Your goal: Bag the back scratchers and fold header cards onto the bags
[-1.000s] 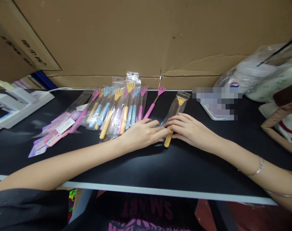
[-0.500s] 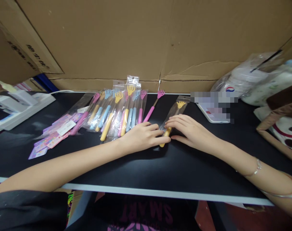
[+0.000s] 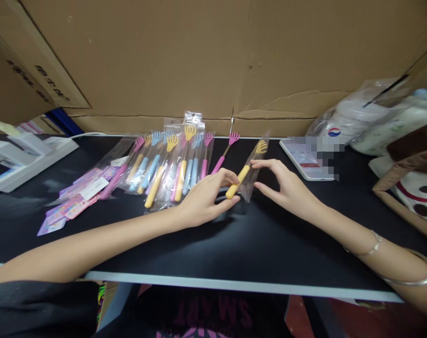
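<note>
A back scratcher (image 3: 238, 181) with a yellow handle and a yellow claw head lies slantwise between my hands in a clear plastic bag (image 3: 249, 188). My left hand (image 3: 209, 195) has its curled fingers and thumb around the lower end of the handle. On the other side, my right hand (image 3: 282, 180) grips the bag's edge with bent index finger and thumb, near the top of the handle. A loose-looking pink back scratcher (image 3: 219, 164) rests just beyond my left hand. Left of it lies a row of bagged back scratchers (image 3: 160, 180) in yellow, blue and pink.
Purple and pink cards (image 3: 70, 204) lie at the left, near a white power strip (image 3: 33, 164). A phone (image 3: 301, 162) lies at the right, with a bagged white cup (image 3: 357, 117) and a spotted fabric bag (image 3: 417, 192) beyond. Cardboard (image 3: 157, 61) walls the back.
The yellow back scratcher has been raised and turned, so its claw shows more from the side. My hands have moved slightly apart, and my right fingers have shifted to the bag's edge.
</note>
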A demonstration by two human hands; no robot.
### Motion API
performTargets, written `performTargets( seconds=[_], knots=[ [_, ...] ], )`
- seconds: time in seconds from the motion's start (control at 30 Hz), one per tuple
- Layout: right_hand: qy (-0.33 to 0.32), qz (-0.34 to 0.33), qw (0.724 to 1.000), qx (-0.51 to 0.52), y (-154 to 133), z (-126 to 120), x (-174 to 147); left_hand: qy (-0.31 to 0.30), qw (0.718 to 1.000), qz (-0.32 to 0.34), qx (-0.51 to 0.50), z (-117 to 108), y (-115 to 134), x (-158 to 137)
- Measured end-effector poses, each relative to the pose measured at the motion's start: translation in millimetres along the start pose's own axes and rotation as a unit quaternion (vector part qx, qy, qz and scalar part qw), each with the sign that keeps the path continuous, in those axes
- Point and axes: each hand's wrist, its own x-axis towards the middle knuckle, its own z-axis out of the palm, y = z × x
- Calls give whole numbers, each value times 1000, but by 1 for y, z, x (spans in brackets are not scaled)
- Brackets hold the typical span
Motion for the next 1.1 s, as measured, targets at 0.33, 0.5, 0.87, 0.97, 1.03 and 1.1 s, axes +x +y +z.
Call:
performTargets(
  seconds=[0.33,0.5,0.87,0.97,1.03,1.1],
  knots=[
    [-110,-16,994,-15,-3,0,-1,-93,990,4,103,0,-4,-3],
    [-141,-22,989,-46,-5,-1,-3,-132,981,30,140,-4,0,-3],
    [-112,-85,982,-126,-17,-2,-2,-106,953,126,253,-5,-3,-1],
    [-114,-95,978,-145,-18,-1,-3,-72,923,180,333,-6,-2,0],
    [-122,-100,976,-152,-18,0,-4,-62,908,198,363,-7,-2,0],
    [-127,-103,974,-155,-18,1,-5,-59,901,206,376,-7,-3,0]
  ],
)
